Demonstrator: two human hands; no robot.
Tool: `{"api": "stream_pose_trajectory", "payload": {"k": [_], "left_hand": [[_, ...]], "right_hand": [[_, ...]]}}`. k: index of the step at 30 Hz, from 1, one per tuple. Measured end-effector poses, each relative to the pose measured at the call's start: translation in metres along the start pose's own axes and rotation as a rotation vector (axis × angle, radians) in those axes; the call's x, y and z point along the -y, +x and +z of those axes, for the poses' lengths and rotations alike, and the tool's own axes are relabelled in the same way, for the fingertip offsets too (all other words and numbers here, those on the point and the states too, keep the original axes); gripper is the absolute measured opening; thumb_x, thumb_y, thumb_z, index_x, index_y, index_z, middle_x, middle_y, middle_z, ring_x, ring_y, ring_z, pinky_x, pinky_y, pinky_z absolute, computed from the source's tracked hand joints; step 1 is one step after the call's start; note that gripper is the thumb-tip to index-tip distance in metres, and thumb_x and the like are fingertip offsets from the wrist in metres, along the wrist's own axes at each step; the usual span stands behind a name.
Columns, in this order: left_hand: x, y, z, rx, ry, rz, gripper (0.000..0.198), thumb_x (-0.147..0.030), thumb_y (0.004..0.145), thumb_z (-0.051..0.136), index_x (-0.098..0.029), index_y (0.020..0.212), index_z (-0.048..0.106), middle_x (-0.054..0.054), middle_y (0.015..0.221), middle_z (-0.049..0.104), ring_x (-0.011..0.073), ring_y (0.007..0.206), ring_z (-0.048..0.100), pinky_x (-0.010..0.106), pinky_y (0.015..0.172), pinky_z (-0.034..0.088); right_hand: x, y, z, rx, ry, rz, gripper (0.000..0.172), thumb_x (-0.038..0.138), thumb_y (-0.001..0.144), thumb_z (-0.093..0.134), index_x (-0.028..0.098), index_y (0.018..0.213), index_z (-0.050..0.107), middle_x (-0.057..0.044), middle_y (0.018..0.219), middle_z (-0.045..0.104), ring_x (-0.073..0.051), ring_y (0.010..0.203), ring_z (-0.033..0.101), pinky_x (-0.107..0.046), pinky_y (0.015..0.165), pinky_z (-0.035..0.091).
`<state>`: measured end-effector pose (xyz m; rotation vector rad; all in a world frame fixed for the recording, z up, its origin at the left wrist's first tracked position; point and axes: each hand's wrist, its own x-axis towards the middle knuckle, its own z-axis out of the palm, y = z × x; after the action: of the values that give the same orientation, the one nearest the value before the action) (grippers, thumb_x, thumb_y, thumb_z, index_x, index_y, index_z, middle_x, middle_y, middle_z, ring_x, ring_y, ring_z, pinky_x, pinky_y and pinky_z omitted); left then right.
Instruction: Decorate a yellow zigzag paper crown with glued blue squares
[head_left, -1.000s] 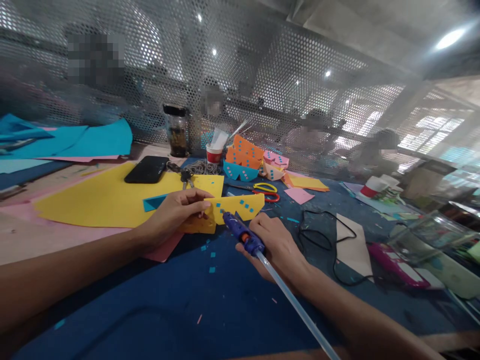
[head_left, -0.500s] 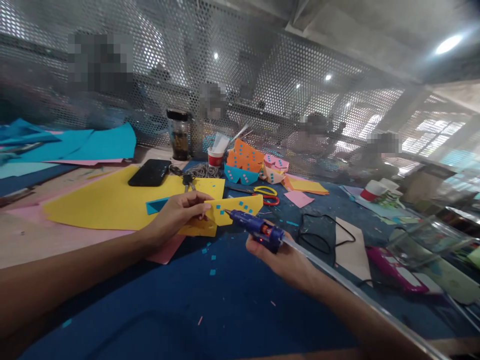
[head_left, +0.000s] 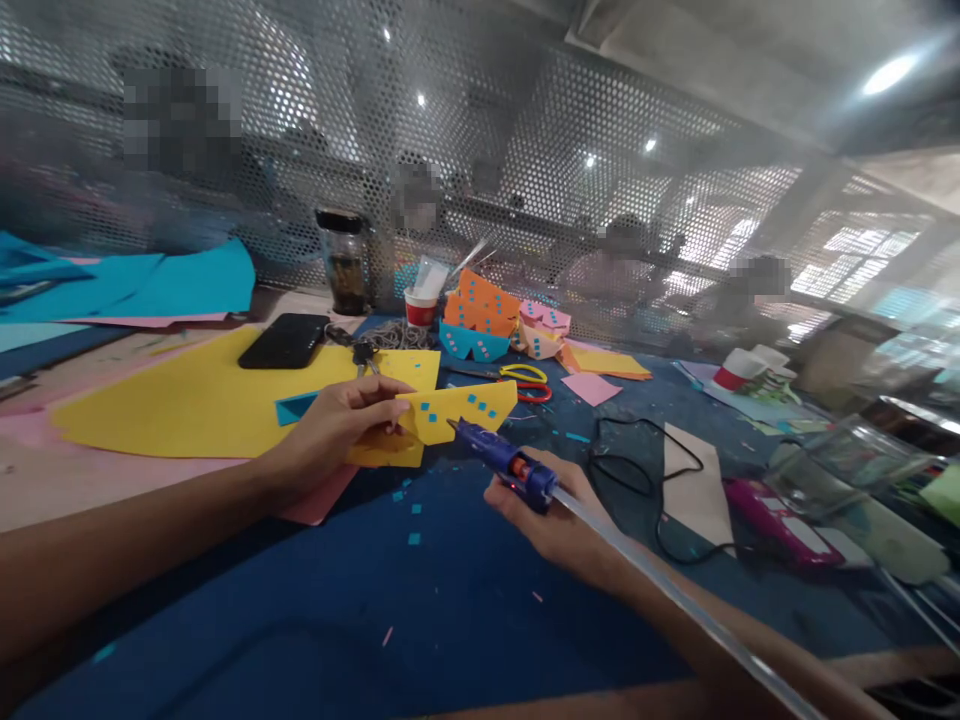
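Head view: pinches a yellow paper strip (head_left: 450, 408) between thumb and fingers of the left hand (head_left: 345, 425), above the blue table (head_left: 300, 600), beside the right end of a large yellow sheet (head_left: 195, 400). Has small blue squares (head_left: 481, 406) on the strip, in two groups. Wraps the right hand (head_left: 553, 530) around a purple-blue glue gun (head_left: 487, 452) with a long clear glue stick (head_left: 626, 547) at its rear. Aims its nozzle at the strip's lower edge; cannot tell touching from just apart. Shows scissors (head_left: 491, 375) beyond the strip and a black phone (head_left: 283, 341) on the sheet.
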<state>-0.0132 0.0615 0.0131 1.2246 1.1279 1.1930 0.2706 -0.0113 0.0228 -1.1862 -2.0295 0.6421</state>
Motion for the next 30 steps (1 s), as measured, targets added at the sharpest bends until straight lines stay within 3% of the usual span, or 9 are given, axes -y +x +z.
{"api": "stream_pose_trajectory", "payload": {"k": [10,14,20,30], "left_hand": [[-0.0040,-0.0058,0.0007,0.024,0.006,0.013,0.039,-0.043,0.075,0.090,-0.019,0.103,0.077,0.004,0.078,0.075,0.0202,0.072,0.072,0.030,0.063,0.062],[-0.0033,-0.0056,0.0008,0.019,0.018,0.020,0.038,-0.042,0.076,0.089,-0.019,0.105,0.077,0.005,0.079,0.075,0.0204,0.073,0.072,0.030,0.063,0.061],[-0.0035,-0.0055,0.0023,-0.001,0.026,0.015,0.036,-0.040,0.077,0.088,-0.019,0.105,0.078,0.005,0.080,0.075,0.0207,0.072,0.072,0.030,0.062,0.060],[-0.0058,-0.0067,0.0016,0.022,0.040,0.020,0.038,-0.043,0.076,0.089,-0.019,0.103,0.076,0.004,0.077,0.074,0.0202,0.071,0.070,0.030,0.062,0.060]], "right_hand": [[-0.0027,0.0009,0.0036,0.039,-0.144,-0.061,0.030,0.048,0.099,0.067,0.022,0.084,0.067,-0.001,0.075,0.064,-0.016,0.069,0.059,-0.029,0.066,0.043],[0.0000,0.0021,0.0021,0.030,-0.126,-0.148,0.030,0.047,0.101,0.063,0.022,0.085,0.064,-0.002,0.085,0.063,-0.016,0.075,0.058,-0.030,0.071,0.045],[0.0032,0.0016,0.0019,0.042,-0.101,-0.052,0.031,0.047,0.099,0.066,0.023,0.082,0.055,0.000,0.082,0.058,-0.015,0.069,0.053,-0.028,0.063,0.042],[0.0035,0.0017,0.0021,0.038,-0.134,-0.119,0.038,0.047,0.102,0.062,0.023,0.077,0.047,0.001,0.080,0.055,-0.014,0.070,0.050,-0.029,0.067,0.039]]}}
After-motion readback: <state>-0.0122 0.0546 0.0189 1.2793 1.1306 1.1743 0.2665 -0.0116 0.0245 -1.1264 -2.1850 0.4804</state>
